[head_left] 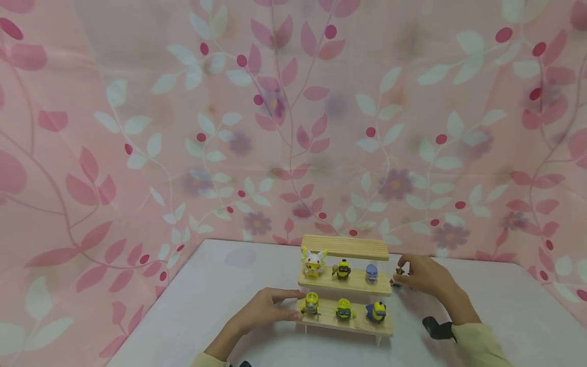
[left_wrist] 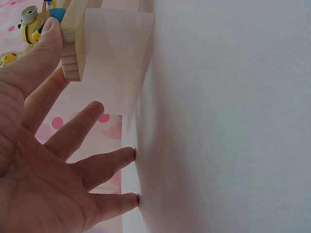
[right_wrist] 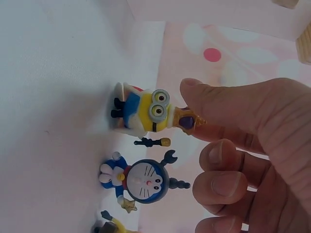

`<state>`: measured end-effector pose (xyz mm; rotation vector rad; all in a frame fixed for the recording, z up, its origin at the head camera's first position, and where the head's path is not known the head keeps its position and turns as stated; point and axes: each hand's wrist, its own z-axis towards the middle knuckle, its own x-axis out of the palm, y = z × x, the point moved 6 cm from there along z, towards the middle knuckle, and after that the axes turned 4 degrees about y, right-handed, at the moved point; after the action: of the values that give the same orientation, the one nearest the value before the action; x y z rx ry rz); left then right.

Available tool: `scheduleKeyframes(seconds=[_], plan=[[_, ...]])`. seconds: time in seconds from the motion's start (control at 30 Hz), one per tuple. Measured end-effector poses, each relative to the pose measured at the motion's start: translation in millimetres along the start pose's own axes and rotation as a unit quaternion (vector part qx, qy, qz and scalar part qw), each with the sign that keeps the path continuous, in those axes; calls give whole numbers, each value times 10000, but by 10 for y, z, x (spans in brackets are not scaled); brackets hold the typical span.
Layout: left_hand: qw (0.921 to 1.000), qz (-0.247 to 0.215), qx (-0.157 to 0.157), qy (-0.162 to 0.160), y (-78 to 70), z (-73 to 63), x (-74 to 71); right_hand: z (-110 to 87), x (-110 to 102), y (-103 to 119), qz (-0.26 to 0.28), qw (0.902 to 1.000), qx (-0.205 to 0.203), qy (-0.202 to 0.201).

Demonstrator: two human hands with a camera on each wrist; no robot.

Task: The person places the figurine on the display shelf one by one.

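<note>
My left hand point(head_left: 274, 311) pinches the left end of a tiered wooden display shelf point(head_left: 344, 248), thumb on top of the lowest board point(left_wrist: 72, 60) and index finger beneath it. Its other fingers spread out, their tips near the white tabletop. To the shelf's right, my right hand point(head_left: 428, 278) has thumb and index finger around the golden crown of a minion figurine point(right_wrist: 148, 109). The figurine stands upright at the tabletop, in a white robe over blue. A dark staff point(right_wrist: 153, 142) shows at its side. Close by stands a blue Doraemon-like figurine point(right_wrist: 141, 182) with a wrench-shaped headpiece.
The middle board holds a white-eared yellow figurine point(head_left: 314, 262), a minion with dark goggles point(head_left: 342, 270) and a bluish figurine point(head_left: 372, 273). Along the lowest board stand three yellow figurines, one of them blue-caped point(head_left: 376, 312). Behind the table hangs a pink floral cloth point(head_left: 293, 127).
</note>
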<state>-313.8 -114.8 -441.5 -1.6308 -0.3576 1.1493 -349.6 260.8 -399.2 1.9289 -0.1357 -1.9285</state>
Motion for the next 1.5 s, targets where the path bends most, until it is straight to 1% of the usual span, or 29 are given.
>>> scheduleKeyframes(seconds=[0.17,0.43,0.7,0.83,1.03,1.27,1.5], plan=[[10000,49,8,0,2,1,-3,20,6,-6,-15,10000,48,-31],[10000,-28,6,-1,25,11,-3,35,65,-51,-39,9997,253,-17],[10000,-26,26,13,16,11,5,6,70,-75,4,9996,266,-124],[10000,-21,67,21,-8,7,8,-36,42,-53,76,9997,185,-157],[10000,-59,60,6,-19,-9,4,-113,-32,20,154,9997,75,-146],[10000,-45,37,-19,-16,-9,3,-220,-193,147,143,9993,-199,-281],[9999,-96,32,-9,4,-3,4,-352,-367,301,83,9991,-206,-368]])
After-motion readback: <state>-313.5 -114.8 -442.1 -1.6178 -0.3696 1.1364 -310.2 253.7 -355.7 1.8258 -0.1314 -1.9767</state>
